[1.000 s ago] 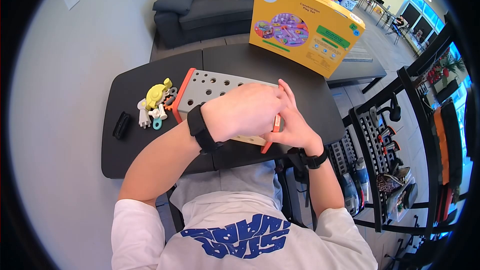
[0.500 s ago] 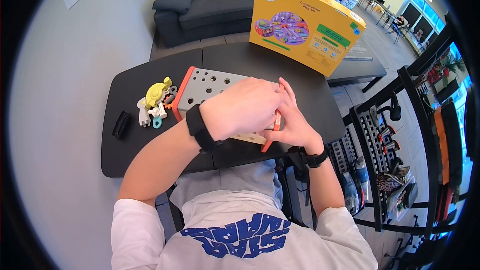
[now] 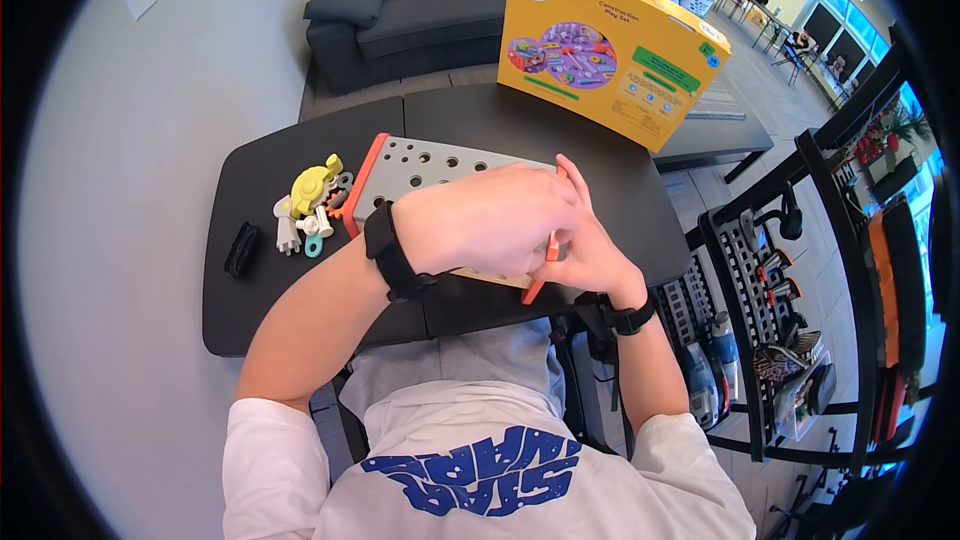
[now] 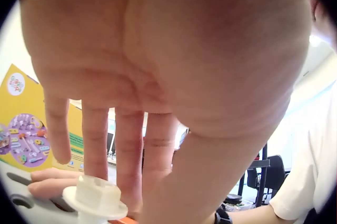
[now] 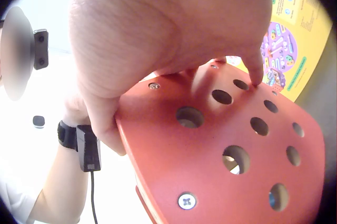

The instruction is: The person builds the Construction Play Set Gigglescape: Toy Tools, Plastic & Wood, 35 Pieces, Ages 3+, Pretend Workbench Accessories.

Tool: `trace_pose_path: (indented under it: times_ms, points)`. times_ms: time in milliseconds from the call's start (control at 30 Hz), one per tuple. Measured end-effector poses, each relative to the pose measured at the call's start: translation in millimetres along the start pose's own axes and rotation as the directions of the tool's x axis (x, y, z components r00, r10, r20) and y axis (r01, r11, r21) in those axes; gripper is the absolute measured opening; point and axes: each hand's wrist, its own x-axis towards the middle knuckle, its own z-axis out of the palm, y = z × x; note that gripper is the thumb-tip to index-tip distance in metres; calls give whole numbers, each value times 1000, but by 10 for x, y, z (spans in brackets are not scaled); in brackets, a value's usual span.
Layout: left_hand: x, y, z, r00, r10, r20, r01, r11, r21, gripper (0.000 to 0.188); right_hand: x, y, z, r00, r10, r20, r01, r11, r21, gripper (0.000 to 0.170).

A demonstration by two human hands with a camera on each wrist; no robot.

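Turned slightly since the earlier frame, the left hand point(image 3: 485, 220) hides its fingertips, so its grasp cannot be told; the right hand's point(image 3: 595, 250) fingers grip the red end panel point(image 5: 221, 129) of the toy box point(image 3: 392, 183) on the desk point(image 3: 450, 120). One white bolt point(image 4: 97, 197) seems fitted; loose pieces point(image 3: 312, 190) remain unattached.

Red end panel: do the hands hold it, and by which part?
The right hand grips the red end panel by its upper edge. Whether the left hand holds anything cannot be told.
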Motion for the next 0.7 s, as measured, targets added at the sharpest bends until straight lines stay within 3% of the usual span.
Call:
trace_pose_path:
  times_ms: [33, 100, 133, 200, 333, 400, 433, 500, 633, 700]
  points:
    - [0, 6, 29, 1000, 0, 0, 0, 1000, 0, 16, -5, -12, 0, 1000, 0, 0, 0, 1000, 0, 77]
    - [12, 3, 94, 979, -186, -83, 198, 966, 166, 16, -18, -59, -1, 998, 48, -45, -46, 998, 53, 77]
    - [17, 8, 96, 979, -187, -84, 199, 966, 165, 16, -18, -75, 1, 998, 47, -43, -45, 998, 52, 77]
    - [22, 15, 92, 949, -315, 1, 310, 934, 177, 20, -11, -97, 2, 996, 60, -65, -55, 996, 77, 77]
    - [-33, -13, 122, 973, -226, -45, 230, 968, 103, 16, -17, -36, 7, 999, 42, -35, -40, 998, 46, 78]
    - [-56, -66, 107, 992, 61, -108, -46, 990, 130, 15, 2, -37, 9, 999, 1, -45, 0, 1000, 26, 76]
    - [-36, -57, 82, 992, 60, -107, -46, 990, 130, 15, 2, -45, 5, 999, 1, -45, 0, 1000, 26, 76]
    - [15, -13, 18, 984, -45, 175, 12, 983, 185, 17, 8, -61, -8, 999, 24, -36, -23, 999, 33, 77]
    - [28, 42, -13, 968, -45, 247, 22, 995, 96, 17, 0, -25, 5, 999, 18, -31, -18, 1000, 4, 78]
    - [-3, -10, 112, 996, -14, -84, 17, 999, 37, 13, -12, -34, -5, 999, 17, -31, -16, 998, 55, 76]
